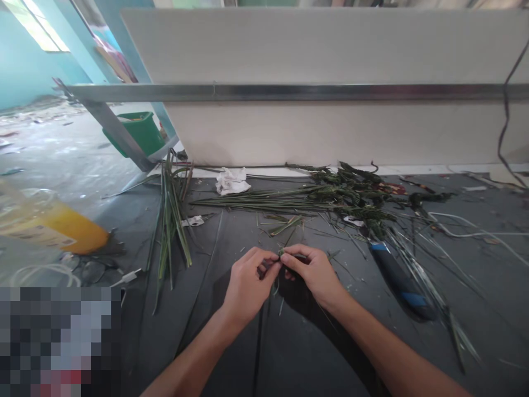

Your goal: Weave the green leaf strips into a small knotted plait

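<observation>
Both hands meet in the middle above the dark tabletop (306, 342). My left hand (250, 278) is closed in a pinch at the edge of a small piece of green leaf strip (281, 252). Thumb and forefinger of my right hand (316, 273) pinch the same piece from the other side. The fingertips hide most of it, and thin strands hang below. Beyond the hands lie short leaf scraps (285, 225). A bundle of long green leaf blades (168, 220) is to the left. Several dark green woven leaf pieces (351, 190) with long thin stems lie at the back right.
A black tool handle with blue bands (400, 281) lies at right. Crumpled white tissue (232, 181) sits near the pale back panel (289, 132). On the left are a bottle of orange liquid (78, 226), a white cable plug (127, 277) and, farther off, a green bin (142, 135).
</observation>
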Available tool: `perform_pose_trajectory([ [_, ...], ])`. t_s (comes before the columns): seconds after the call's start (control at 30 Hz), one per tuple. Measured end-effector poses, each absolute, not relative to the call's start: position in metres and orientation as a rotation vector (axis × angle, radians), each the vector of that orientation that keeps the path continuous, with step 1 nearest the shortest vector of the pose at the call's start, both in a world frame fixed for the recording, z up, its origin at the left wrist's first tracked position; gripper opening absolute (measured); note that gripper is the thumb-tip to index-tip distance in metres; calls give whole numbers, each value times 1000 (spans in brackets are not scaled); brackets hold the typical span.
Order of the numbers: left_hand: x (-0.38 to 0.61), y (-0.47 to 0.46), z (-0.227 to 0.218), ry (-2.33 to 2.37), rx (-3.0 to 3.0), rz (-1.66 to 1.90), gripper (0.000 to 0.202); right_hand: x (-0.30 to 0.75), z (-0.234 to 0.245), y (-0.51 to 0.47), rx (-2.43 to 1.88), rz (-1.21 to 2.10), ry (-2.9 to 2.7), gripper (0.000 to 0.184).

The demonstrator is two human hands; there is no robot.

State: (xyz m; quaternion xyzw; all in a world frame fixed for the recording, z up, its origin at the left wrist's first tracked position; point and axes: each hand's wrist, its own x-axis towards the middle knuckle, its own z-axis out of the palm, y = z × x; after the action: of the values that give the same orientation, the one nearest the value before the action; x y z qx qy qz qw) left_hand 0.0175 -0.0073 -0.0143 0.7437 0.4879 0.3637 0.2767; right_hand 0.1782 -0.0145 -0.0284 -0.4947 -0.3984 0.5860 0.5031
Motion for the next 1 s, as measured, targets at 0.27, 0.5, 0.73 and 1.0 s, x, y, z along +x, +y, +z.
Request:
perform_pose_trajectory([
  [0.27, 16, -11, -16, 1463, 2290, 828, 11, 178, -26, -14, -1238, 1418, -974, 34],
  [0.5, 20, -17, -16, 1547, 2631, 726, 14, 175, -25, -15, -1259, 1406, -996, 31],
  [0.73, 19, -13, -10, 1552, 2197, 683, 9, 177, -26, -14, -1283, 1382, -999, 32],
  [1.0, 14, -1, -7, 1341, 1609, 870, 17, 176, -25, -13, -1288, 1358, -1017, 30],
])
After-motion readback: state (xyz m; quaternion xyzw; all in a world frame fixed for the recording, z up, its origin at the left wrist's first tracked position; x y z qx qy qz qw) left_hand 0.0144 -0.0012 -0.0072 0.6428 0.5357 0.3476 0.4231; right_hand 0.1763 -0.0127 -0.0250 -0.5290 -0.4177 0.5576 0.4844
